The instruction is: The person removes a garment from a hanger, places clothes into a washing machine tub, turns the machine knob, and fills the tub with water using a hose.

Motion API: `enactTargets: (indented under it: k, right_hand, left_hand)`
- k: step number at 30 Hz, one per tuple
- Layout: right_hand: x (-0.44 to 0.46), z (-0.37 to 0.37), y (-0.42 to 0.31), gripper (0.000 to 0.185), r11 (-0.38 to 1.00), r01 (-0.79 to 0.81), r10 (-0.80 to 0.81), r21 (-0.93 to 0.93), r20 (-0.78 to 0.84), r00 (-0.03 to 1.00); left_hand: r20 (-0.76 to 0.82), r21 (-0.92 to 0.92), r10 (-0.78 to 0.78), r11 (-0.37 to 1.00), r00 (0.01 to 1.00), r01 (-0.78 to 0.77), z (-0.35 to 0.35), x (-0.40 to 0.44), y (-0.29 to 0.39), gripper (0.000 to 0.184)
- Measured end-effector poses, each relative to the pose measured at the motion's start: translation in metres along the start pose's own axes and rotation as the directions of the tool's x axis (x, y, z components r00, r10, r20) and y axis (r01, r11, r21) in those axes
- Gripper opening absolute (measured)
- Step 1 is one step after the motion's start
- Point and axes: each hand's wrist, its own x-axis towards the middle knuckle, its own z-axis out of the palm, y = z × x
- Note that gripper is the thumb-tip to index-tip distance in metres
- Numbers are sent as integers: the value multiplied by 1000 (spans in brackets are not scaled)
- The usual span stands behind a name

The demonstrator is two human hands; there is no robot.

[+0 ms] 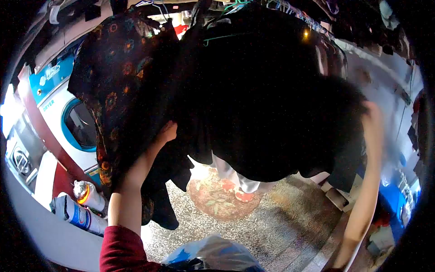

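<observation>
A large black garment (267,99) hangs in front of me and fills the middle of the head view, so dark that its cut and folds cannot be made out. My left hand (169,131) is closed on the garment's left side. At its right side, my right hand (371,113) grips the cloth, slightly blurred, with the fingertips hidden by the fabric. A dark patterned garment with orange flowers (120,68) hangs to the left, beside my left forearm. A green hanger (222,40) shows faintly near the top of the black cloth.
A white dryer with a blue round door (79,124) stands at the left. Near it are a blue-and-white container (81,217) and a white tub (88,195). More hangers (290,9) line a rail overhead. A round floral patch (226,195) marks the speckled floor.
</observation>
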Motion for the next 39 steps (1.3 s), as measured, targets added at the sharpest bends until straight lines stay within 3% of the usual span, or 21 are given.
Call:
enactTargets:
  k: [3,7,12,15,17,27,33,35,39]
  right_hand:
    - [3,1,-7,33,999,-9,9,34,-3,1000]
    - [-2,0,-1,33,1000,11,-11,22,18,1000]
    - [4,3,15,32,999,39,-39,-24,14,999]
    - [2,1,12,32,1000,-27,27,-6,37,999]
    - [4,4,30,32,995,8,-9,95,11,1000]
    - [2,0,25,35,998,-69,68,9,51,996]
    - [1,4,52,42,1000,-6,6,-19,-2,1000]
    - [2,2,51,43,989,-87,85,116,29,996]
    - [2,-1,41,42,990,-126,123,65,46,991]
  left_hand:
    - [35,-280,-178,943,983,181,-80,-16,9,9]
    - [67,-389,-315,865,947,315,-132,-53,10,6]
    - [85,-421,-380,824,921,379,-151,-78,11,6]
    - [91,-435,-406,805,909,403,-159,-88,12,8]
    - [95,-435,-417,799,904,415,-161,-93,12,10]
    - [102,-451,-448,775,888,443,-173,-99,17,21]
    - [100,-461,-454,767,885,446,-175,-98,20,27]
    - [98,-467,-452,766,886,443,-179,-97,20,30]
    - [98,-472,-451,764,887,440,-178,-96,19,34]
